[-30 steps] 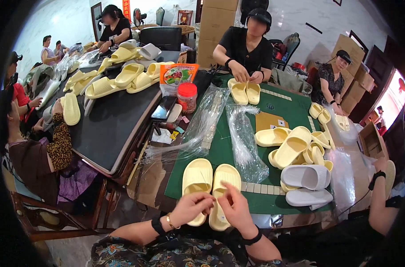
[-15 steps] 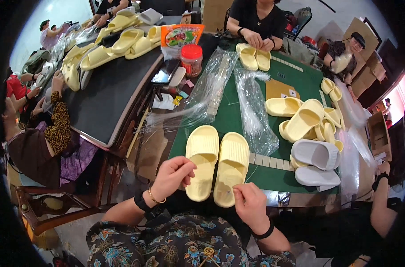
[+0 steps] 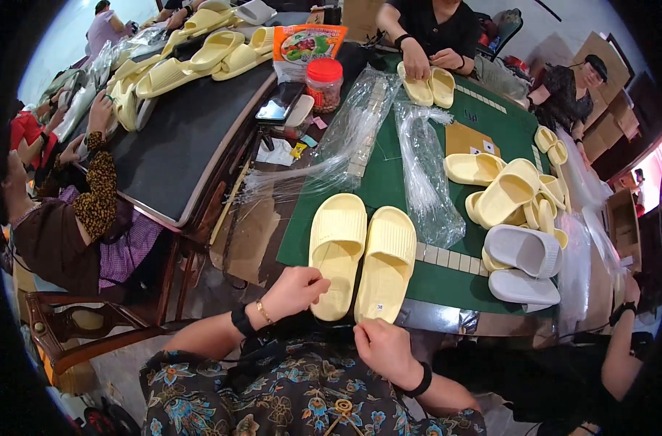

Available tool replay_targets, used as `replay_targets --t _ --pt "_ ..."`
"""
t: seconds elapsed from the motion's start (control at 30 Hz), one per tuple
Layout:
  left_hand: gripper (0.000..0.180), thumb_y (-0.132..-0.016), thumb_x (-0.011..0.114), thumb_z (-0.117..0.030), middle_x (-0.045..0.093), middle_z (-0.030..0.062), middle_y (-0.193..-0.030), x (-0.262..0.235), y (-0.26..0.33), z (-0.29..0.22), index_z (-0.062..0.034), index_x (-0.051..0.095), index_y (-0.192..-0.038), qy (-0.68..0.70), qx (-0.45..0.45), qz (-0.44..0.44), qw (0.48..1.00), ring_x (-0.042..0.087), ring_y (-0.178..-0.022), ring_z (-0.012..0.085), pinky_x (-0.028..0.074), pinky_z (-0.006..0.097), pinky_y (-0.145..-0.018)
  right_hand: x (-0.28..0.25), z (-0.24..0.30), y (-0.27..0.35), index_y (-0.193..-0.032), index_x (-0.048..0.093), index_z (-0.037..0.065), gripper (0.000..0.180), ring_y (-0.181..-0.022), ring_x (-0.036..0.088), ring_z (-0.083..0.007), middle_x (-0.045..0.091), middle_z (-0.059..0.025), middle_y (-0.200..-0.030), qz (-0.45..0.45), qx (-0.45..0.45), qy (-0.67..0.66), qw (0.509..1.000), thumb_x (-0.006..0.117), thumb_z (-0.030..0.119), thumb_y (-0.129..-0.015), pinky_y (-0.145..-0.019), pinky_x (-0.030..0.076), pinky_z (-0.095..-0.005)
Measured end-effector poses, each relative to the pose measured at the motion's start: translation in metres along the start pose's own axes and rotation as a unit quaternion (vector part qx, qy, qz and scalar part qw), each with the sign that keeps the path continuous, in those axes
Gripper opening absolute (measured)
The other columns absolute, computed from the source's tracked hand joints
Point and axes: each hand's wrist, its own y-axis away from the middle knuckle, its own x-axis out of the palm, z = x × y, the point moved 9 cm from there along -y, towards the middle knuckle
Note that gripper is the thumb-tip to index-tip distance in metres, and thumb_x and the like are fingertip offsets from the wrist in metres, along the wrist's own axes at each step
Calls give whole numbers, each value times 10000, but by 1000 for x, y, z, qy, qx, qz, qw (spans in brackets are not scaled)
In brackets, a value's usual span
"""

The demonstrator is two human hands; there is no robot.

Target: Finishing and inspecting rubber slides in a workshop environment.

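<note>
Two pale yellow slippers lie side by side at the near table edge, toes pointing away. My left hand (image 3: 296, 292) is closed in a pinch beside the heel part of the left slipper (image 3: 337, 258), its fingertips over the footbed. Just below the heel of the right slipper (image 3: 389, 265), my right hand (image 3: 387, 352) is also closed, thumb and finger pressed together. Whatever is between the fingers of either hand is too small or hidden. A small white sticker (image 3: 380, 307) shows on the right slipper's heel.
Bundles of thin clear strands in plastic bags (image 3: 429, 182) lie on the green table (image 3: 378, 174). To the right are piled yellow slippers (image 3: 509, 192) and grey slippers (image 3: 523, 287). A red-lidded jar (image 3: 324, 86) and phone (image 3: 280, 102) stand back left. Co-workers sit around.
My right hand has moved left and down toward the right slipper's heel, and the sticker shows more plainly. My left hand stays pinched by the left slipper. Across the table, a co-worker's hand reaches into a slipper.
</note>
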Motion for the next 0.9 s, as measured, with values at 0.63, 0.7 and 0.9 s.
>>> replay_targets --t 0.63,0.7,0.9 --pt "454 -853 662 -245 583 56 -717 -2 17 -57 -85 555 -1264 -357 341 -256 831 619 -600 225 513 329 -532 -24 -54 -66 -752 623 43 198 -662 638 -360 629 -159 -722 -89 39 110 989 588 188 -884 -580 521 -457" --pt "450 -814 684 -229 556 58 -785 12 24 -66 -82 576 -1224 -385 386 -217 810 625 -703 205 515 312 -566 -25 -54 -65 -758 628 44 193 -663 638 -360 628 -160 -720 -94 37 100 990 586 185 -884 -584 521 -455" --pt "316 -789 666 -135 602 79 -841 10 3 -66 -82 621 -1098 -366 405 -255 798 625 -722 232 511 338 -586 -26 -48 -65 -794 640 40 161 -676 638 -354 630 -155 -743 -114 29 77 990 590 166 -881 -602 522 -444"
